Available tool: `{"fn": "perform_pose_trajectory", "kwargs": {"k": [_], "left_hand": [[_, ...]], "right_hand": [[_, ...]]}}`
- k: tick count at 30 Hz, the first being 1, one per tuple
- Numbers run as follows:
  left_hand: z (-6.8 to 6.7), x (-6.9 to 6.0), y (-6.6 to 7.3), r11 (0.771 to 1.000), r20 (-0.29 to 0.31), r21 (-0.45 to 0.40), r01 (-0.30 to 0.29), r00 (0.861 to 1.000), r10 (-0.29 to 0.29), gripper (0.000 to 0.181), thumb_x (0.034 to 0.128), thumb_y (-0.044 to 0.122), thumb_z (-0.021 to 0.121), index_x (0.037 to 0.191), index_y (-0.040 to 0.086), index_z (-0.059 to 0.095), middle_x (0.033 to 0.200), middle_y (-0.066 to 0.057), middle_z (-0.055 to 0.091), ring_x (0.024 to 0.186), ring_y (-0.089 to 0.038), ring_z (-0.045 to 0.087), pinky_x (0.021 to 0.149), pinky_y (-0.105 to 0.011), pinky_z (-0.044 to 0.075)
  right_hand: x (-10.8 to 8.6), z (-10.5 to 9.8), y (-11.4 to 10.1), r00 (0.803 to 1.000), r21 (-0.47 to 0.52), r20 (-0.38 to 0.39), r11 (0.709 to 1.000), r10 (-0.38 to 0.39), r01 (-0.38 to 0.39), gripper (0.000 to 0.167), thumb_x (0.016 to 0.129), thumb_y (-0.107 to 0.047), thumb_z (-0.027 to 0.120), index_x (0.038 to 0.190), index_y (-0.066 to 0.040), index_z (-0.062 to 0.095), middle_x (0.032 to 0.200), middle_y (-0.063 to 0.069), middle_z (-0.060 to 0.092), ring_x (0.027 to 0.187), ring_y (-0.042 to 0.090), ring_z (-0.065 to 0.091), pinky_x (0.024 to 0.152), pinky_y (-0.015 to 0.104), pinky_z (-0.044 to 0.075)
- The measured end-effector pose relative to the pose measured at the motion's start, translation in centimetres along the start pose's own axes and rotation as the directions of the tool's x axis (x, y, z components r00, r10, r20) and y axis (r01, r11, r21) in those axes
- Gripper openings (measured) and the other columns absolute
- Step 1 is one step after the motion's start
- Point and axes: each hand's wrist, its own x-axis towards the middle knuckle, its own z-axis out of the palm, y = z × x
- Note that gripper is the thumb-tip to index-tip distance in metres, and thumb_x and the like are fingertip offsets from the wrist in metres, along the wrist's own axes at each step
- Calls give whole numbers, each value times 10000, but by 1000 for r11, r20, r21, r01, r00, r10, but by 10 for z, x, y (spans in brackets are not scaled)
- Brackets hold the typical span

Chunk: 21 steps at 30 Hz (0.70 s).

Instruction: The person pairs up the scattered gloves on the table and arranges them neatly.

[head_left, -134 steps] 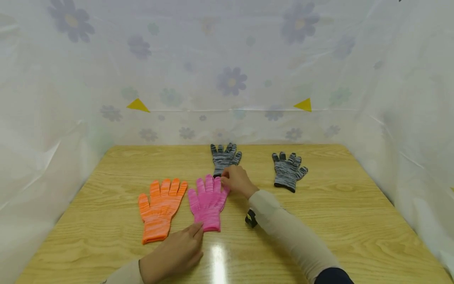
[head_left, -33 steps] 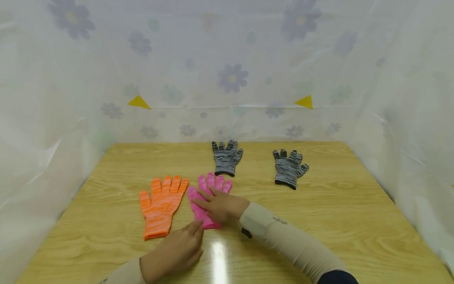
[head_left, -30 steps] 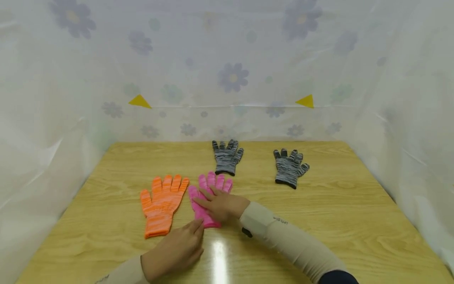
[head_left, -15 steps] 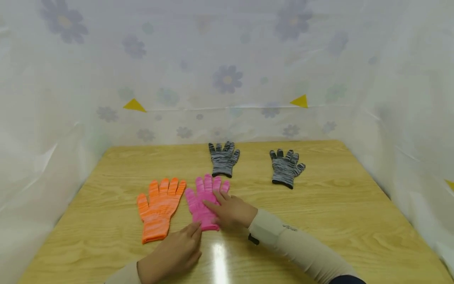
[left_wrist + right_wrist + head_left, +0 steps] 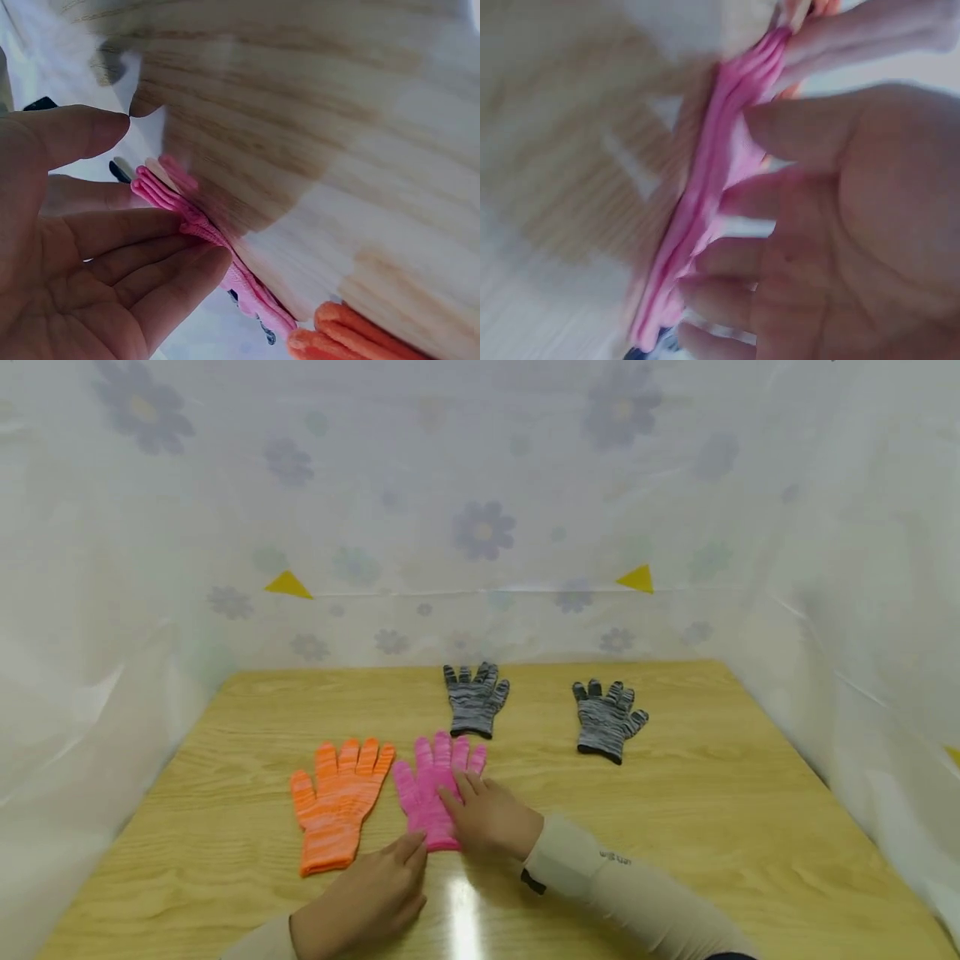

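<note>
A pink knitted glove [image 5: 431,789] lies flat on the table, fingers pointing away. My left hand [image 5: 367,893] touches the left corner of its cuff with extended fingertips; in the left wrist view the thumb stands apart from the glove [image 5: 191,217]. On the glove's right side rest the spread fingers of my right hand [image 5: 491,818], hiding part of the palm and cuff. The right wrist view shows those fingers [image 5: 727,259] against the pink fabric [image 5: 705,187]. Left of it lies an orange glove [image 5: 333,806], untouched.
Two grey-and-black gloves lie farther back: one [image 5: 472,706] just beyond the pink glove's fingertips, the other [image 5: 602,725] to the right. White flowered sheeting [image 5: 480,468] encloses the wooden table [image 5: 675,827] at the back and sides.
My right hand has come from the pink glove's fingertips, by the grey glove's cuff, down onto its palm, then slid right and nearer. My left hand has stayed at the cuff.
</note>
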Motion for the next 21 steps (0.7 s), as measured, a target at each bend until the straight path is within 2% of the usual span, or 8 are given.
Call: {"fn": "perform_pose_trajectory", "kwargs": {"k": [4,7,14,21], "left_hand": [[0,0,1,1000,-7,6,-5,1000,5,514,833,290,692,1188,-69,598,1253,-191,576,988,-267,657,705,-339,577],[0,-1,2,1000,-20,11,-6,1000,6,519,828,287,694,1190,-73,597,1254,-191,575,997,-266,654,715,-345,576],[-1,-1,2,1000,12,3,-2,1000,2,531,845,293,682,1212,-79,590,1277,-200,566,1056,-279,636,757,-364,573],[-1,-1,2,999,-12,36,-8,1000,8,536,832,298,686,1200,-81,599,1264,-194,576,1055,-271,635,755,-351,572]], "right_hand": [[-11,0,-6,998,-75,-57,997,-19,15,457,1003,-229,454,1432,-72,437,1448,117,451,1336,247,426,1090,387,367],[-17,3,-5,995,-74,-74,996,-63,58,430,1005,-178,452,1411,-37,456,1432,132,468,1321,247,448,1064,366,400],[-21,14,2,992,0,-42,993,-116,116,447,1039,-183,371,1462,-41,372,1505,170,351,1384,280,352,1084,387,378],[-20,19,5,991,17,-17,991,-129,130,464,1048,-195,338,1488,-51,321,1540,168,276,1416,280,284,1101,382,353]]}}
